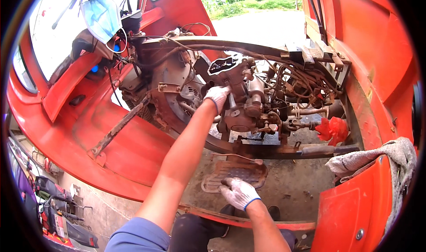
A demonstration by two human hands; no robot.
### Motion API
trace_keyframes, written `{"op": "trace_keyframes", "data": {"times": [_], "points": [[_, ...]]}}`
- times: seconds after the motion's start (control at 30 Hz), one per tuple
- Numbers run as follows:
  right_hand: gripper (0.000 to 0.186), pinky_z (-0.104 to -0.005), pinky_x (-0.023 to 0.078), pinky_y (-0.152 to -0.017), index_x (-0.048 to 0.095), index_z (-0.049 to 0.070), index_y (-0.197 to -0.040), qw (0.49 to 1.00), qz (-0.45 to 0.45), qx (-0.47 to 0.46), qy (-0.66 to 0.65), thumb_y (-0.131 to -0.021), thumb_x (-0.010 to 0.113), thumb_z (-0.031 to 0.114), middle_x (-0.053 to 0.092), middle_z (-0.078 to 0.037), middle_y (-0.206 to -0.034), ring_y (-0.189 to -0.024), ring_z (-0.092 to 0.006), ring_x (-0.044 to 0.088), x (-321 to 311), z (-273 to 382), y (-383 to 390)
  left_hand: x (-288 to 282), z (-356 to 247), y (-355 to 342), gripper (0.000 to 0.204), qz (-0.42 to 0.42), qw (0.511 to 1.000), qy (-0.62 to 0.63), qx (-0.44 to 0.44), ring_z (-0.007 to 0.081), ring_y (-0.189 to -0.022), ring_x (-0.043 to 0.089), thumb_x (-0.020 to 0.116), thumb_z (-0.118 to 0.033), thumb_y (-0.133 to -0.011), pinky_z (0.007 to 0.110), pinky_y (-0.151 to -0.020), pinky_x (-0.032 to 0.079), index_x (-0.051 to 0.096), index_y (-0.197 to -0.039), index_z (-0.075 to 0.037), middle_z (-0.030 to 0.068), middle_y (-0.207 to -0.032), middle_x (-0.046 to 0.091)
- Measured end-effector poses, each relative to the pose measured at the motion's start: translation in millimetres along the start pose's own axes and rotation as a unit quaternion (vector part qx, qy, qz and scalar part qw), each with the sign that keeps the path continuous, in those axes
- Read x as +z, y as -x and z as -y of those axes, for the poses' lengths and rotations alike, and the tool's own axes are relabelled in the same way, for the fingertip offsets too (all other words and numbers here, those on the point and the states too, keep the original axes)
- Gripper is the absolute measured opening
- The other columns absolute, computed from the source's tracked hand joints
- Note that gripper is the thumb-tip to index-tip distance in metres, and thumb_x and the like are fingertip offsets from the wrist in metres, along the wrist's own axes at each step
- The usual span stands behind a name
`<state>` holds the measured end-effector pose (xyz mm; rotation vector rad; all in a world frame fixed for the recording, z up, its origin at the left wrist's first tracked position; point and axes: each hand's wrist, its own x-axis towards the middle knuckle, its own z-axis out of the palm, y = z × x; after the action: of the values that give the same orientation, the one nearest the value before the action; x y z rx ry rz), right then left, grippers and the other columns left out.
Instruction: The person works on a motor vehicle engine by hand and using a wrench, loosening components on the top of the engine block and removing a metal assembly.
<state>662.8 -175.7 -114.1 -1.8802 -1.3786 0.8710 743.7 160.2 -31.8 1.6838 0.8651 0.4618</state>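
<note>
My left hand (pixel 216 96), in a white glove, reaches to the near left side of a dirty engine (pixel 242 99). Its fingers go in beside the cylinder and are mostly hidden, so their grip does not show. The engine's top is uncovered, with a pale rim around a dark opening (pixel 223 65). Lower down, my right hand (pixel 239 193), in a stained white glove, hangs over a ribbed metal floor plate (pixel 213 181). Its fingers are loosely bent and apart, with nothing seen in them.
A dark frame rail (pixel 266 152) runs below the engine. Bundled wires (pixel 297 81) and a red cloth (pixel 332 130) lie to the right. A grey towel (pixel 395 156) drapes over a red panel (pixel 355 203). A blue face mask (pixel 100 17) hangs at upper left.
</note>
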Motion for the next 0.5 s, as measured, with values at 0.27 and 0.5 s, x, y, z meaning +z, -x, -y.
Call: {"op": "trace_keyframes", "data": {"times": [0.27, 0.5], "points": [[0.048, -0.0446, 0.051, -0.104, 0.071, 0.004, -0.128, 0.998, 0.046, 0.018, -0.042, -0.1, 0.056, 0.039, 0.072, -0.023, -0.125, -0.12, -0.0398, 0.066, -9, 6, -4, 60, 34, -94, 0.025, -0.158, 0.903, 0.389, -0.091, 0.0267, -0.088, 0.068, 0.057, -0.022, -0.101, 0.04, -0.08, 0.056, 0.067, -0.105, 0.001, 0.0145, -0.101, 0.071], [0.046, -0.0459, 0.052, -0.102, 0.073, 0.004, -0.124, 0.999, 0.027, 0.009, -0.028, -0.099, 0.057, 0.038, 0.073, -0.023, -0.121, -0.118, -0.0407, 0.066, -4, -2, -4, 1, 55, -33, 0.027, -0.099, 0.923, -0.204, 0.309, 0.0271, -0.105, 0.064, 0.061, -0.022, -0.097, 0.04, -0.093, 0.053, 0.068, -0.116, -0.005, 0.0122, -0.112, 0.069]]}}
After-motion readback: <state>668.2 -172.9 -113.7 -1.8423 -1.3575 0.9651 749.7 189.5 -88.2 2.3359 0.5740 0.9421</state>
